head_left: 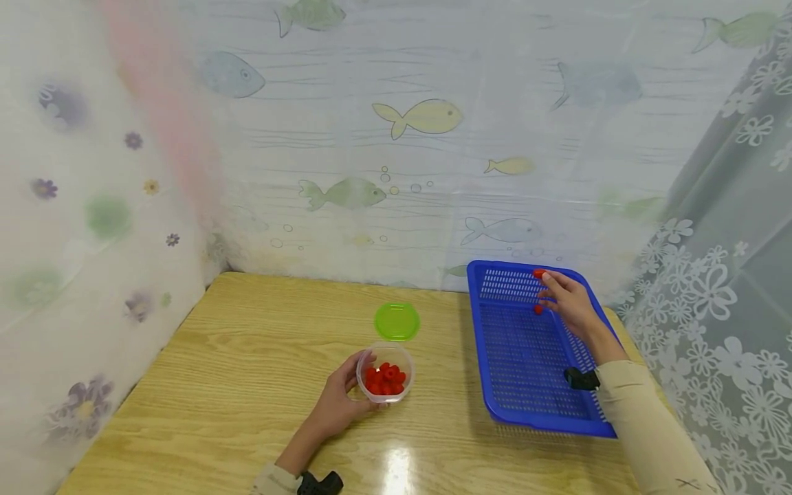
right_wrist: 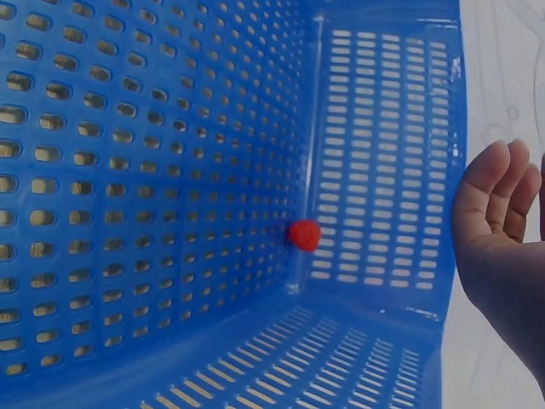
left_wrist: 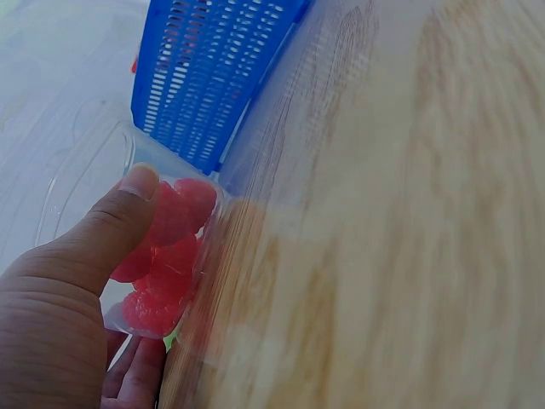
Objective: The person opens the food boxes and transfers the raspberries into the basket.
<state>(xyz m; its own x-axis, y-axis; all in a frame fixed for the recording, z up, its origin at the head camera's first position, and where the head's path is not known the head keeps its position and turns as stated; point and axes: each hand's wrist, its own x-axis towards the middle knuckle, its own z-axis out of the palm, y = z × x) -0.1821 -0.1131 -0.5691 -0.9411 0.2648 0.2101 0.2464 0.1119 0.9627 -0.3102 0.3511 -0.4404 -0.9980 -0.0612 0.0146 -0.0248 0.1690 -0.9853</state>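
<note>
My left hand (head_left: 337,401) holds a small clear plastic tub (head_left: 403,355) on the wooden table, thumb on the near side and fingers around the far side. Inside it lie several red raspberries (head_left: 385,380), seen through the wall in the left wrist view. Over the far end of a blue plastic basket (head_left: 480,344), my right hand (head_left: 572,304) pinches one red raspberry (head_left: 540,273) between thumb and fingertips. The right wrist view hides that berry. Another raspberry (right_wrist: 304,235) rests on the basket's floor against its far wall.
A round green lid (head_left: 397,322) lies flat just beyond the tub. The basket stands at the right side of the wooden table (head_left: 247,344), near a curtain with fish prints (head_left: 427,117) behind it. Lacy flowered fabric (head_left: 718,330) hangs at the right.
</note>
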